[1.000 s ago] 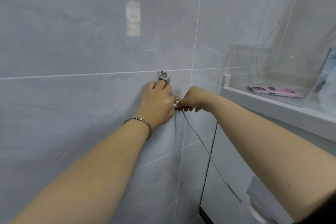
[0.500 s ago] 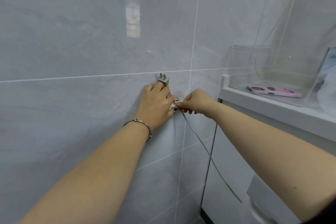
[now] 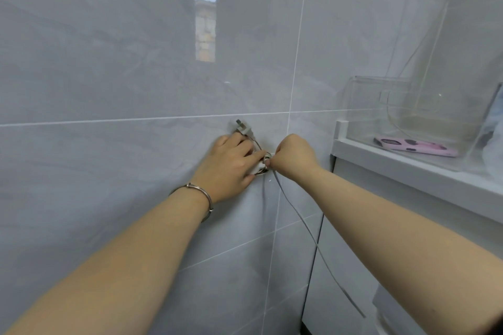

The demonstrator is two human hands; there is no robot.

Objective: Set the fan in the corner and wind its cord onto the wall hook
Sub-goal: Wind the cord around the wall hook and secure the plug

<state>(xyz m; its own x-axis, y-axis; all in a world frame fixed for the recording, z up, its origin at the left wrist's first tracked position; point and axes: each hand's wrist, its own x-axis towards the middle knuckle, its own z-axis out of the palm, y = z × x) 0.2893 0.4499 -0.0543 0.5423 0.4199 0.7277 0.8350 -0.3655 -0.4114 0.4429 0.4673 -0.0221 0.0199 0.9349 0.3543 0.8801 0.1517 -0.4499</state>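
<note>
The winding looks well under way but not finished. A few loops of the one grey cord [image 3: 307, 228] sit bunched on the tiled wall [image 3: 109, 90], near where four tiles meet, and the wall hook itself is almost wholly hidden under them and the hands. The left hand [image 3: 231, 166], with one metal bracelet [image 3: 202, 193] at the wrist, has its fingers and thumb closed round the bundle, holding it against the wall. The single plug [image 3: 243, 128] pokes up just above those fingers. The right hand [image 3: 292, 156] is curled tight, pinching the cord beside the loops. From there a long slack run drops toward the bottom right corner, so several turns seem left to make. Whether the fan stands in the corner cannot be told: only a pale shape shows low on the right. A ledge [image 3: 408, 179] at the right carries one clear box [image 3: 408, 117] with one pink phone [image 3: 416, 147] inside.
</note>
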